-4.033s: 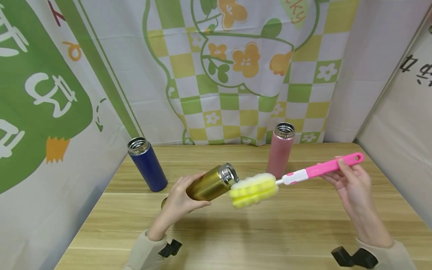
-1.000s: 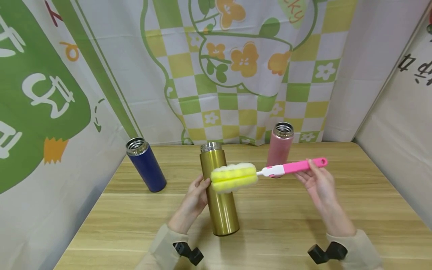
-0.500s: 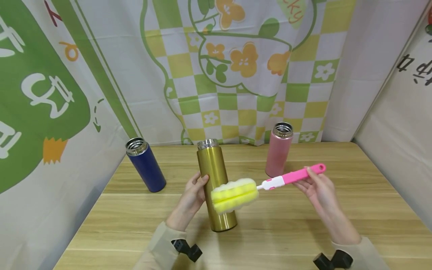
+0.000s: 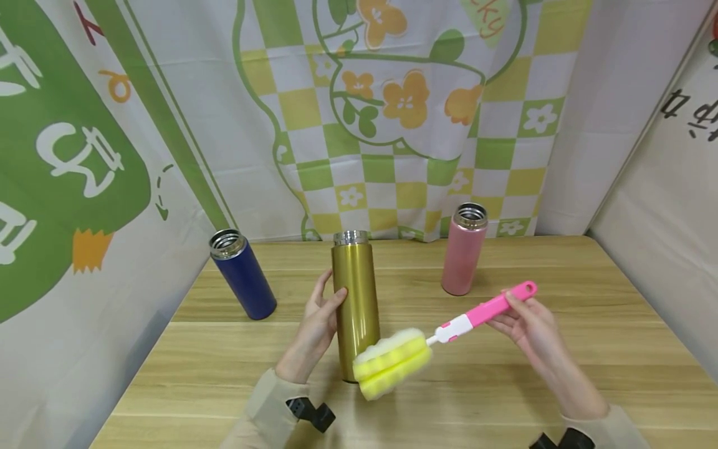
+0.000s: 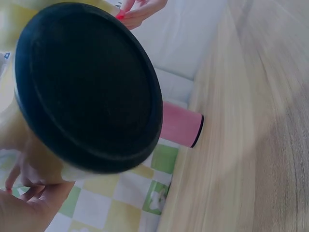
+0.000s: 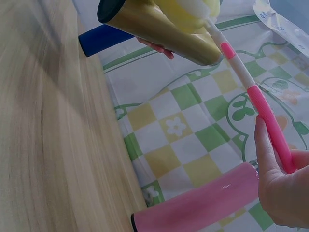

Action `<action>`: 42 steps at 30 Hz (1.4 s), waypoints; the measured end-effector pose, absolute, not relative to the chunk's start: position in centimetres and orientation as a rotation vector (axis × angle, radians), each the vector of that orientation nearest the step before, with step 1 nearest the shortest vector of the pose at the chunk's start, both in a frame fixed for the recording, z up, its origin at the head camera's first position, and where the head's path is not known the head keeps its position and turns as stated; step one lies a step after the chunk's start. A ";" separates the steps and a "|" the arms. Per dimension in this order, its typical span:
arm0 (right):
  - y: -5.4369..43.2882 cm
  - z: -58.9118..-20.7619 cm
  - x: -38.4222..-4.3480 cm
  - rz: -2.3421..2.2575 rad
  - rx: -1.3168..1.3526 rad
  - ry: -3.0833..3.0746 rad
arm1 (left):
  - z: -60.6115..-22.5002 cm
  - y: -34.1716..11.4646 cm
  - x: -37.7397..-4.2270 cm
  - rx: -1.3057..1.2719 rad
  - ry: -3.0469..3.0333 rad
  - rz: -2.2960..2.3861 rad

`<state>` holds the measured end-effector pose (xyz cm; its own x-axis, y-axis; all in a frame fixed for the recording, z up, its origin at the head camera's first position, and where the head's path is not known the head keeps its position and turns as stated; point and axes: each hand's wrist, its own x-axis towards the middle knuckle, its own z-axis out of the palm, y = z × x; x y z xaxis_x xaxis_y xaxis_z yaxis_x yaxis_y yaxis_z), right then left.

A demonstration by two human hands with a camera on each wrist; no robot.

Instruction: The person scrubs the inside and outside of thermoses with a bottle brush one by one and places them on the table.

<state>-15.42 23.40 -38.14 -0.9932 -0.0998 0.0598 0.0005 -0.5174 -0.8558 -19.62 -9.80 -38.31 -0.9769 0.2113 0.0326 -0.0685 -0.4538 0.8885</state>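
My left hand grips a gold thermos bottle round its side, thumb across the front. The bottle stands nearly upright, lidless, its steel neck at the top. Its dark base fills much of the left wrist view, lifted off the wood. In my right hand is a bottle brush, pinched by its pink handle. The yellow and white sponge head points left and down, overlapping the lower part of the gold bottle in the head view.
A blue thermos bottle without a lid stands at the left of the wooden table. Toward the back right is a pink one, also lidless. Behind the table hangs a patterned cloth, with printed cloths on both sides.
The gold bottle has gone from tilted, mouth toward the brush, to nearly upright. The sponge head has swung down along the bottle's front. Both hands keep their holds.
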 end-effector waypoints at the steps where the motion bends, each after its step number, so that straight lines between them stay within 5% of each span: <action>1: 23.4 -38.2 -15.4 -2.674 -0.163 1.527 | -38.3 -9.8 -19.6 0.207 1.551 2.534; 42: 22.9 -35.3 -18.7 -3.074 -0.138 0.919 | -39.5 -9.9 -18.4 0.494 1.480 2.361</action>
<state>-18.70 22.94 -35.35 -0.9938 0.0427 0.1024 -0.0919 -0.8339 -0.5443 -18.35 -9.89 -39.50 -0.8923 0.4342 0.1237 -0.0780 -0.4180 0.9051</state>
